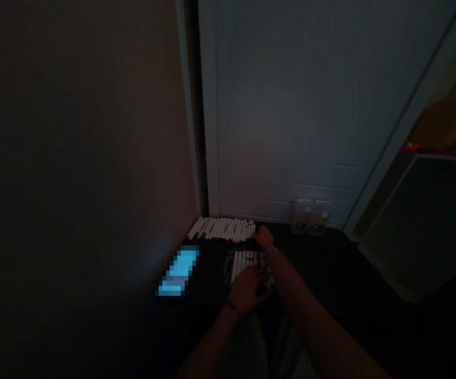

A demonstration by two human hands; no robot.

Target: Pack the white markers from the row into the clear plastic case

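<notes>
The room is very dark. A row of white markers (222, 228) lies on the dark floor along the base of a white door. My right hand (264, 237) reaches to the right end of that row; its fingers are too dim to read. Nearer me, a case of white markers (243, 261) lies on the floor. My left hand (249, 288) rests on the near part of that case with its fingers spread flat.
A lit phone screen (178, 271) glows blue on the floor to the left of the case. Two small white bottles (310, 217) stand against the door. A wall rises at left; a dark panel (421, 221) leans at right.
</notes>
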